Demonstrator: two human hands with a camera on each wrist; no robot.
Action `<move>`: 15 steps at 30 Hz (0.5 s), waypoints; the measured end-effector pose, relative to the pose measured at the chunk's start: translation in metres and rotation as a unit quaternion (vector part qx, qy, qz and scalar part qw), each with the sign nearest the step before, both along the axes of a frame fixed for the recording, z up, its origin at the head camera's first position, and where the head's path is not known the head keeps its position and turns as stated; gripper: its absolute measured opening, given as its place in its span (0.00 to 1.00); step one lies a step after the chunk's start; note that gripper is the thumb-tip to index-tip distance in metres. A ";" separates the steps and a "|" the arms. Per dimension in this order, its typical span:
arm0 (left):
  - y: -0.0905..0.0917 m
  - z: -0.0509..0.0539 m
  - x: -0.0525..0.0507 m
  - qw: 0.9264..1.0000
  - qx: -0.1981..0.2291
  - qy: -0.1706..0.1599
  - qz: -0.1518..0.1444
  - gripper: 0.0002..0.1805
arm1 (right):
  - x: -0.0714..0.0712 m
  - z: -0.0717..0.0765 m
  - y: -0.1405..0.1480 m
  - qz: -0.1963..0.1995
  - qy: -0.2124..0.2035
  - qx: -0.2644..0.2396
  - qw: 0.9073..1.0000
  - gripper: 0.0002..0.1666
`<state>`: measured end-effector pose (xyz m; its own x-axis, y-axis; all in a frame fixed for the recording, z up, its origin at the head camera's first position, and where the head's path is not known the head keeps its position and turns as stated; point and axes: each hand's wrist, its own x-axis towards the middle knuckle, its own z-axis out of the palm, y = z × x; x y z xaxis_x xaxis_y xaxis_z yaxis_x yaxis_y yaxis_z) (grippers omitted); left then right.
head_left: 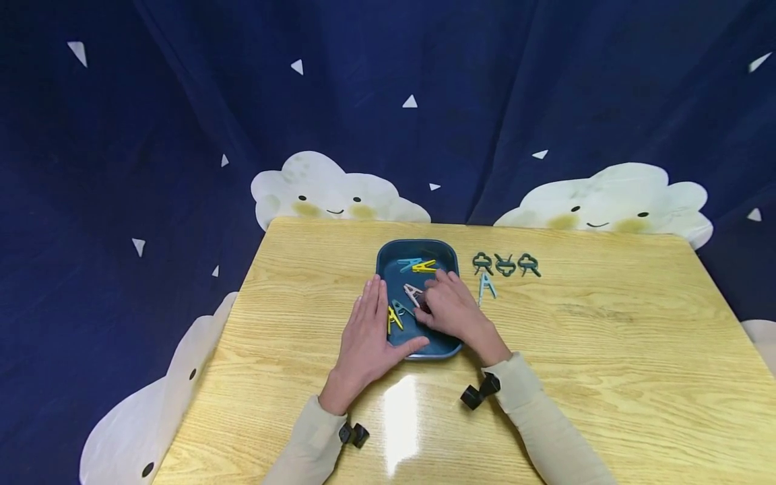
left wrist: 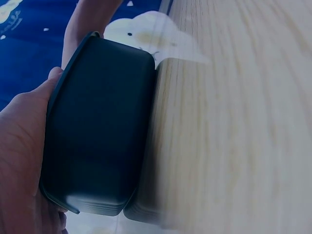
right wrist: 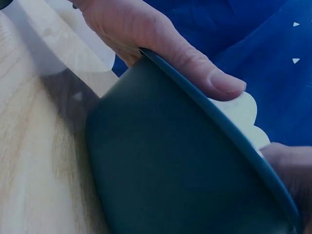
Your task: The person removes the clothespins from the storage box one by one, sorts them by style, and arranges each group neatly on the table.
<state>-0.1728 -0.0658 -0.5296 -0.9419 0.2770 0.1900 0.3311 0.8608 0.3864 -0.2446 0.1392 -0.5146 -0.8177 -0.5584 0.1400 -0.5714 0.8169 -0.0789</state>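
A dark teal plastic basin (head_left: pixel 441 345) holds several clothespins: a blue one (head_left: pixel 409 261) and a yellow one (head_left: pixel 424 267) at the far end, a pale pink one (head_left: pixel 411 292) in the middle, a green one (head_left: pixel 400 310) and a second yellow one (head_left: pixel 394 318) nearer the left wall. My left hand (head_left: pixel 362 340) rests along the left rim, fingers straight, its thumb stretched over the near rim. Inside the basin, my right hand (head_left: pixel 453 310) reaches down beside the pale pink clothespin with bent fingers. A dark shape shows under those fingers; their tips are hidden.
Right of the basin, three dark green clips (head_left: pixel 505 265) lie in a row on the wooden table (head_left: pixel 606 350), with a light blue clothespin (head_left: pixel 487 288) just below them. A dark blue curtain (head_left: pixel 388 135) with clouds hangs behind the table.
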 end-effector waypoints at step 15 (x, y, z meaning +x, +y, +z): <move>0.000 0.002 0.000 1.000 -0.004 -0.012 0.002 0.72 | 0.000 0.000 -0.001 -0.035 -0.021 0.036 0.999 0.31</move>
<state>-0.1724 -0.0655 -0.5280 -0.9474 0.2741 0.1652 0.3180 0.8650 0.3881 -0.2447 0.1382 -0.5147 -0.8593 -0.5070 0.0669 -0.5101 0.8592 -0.0403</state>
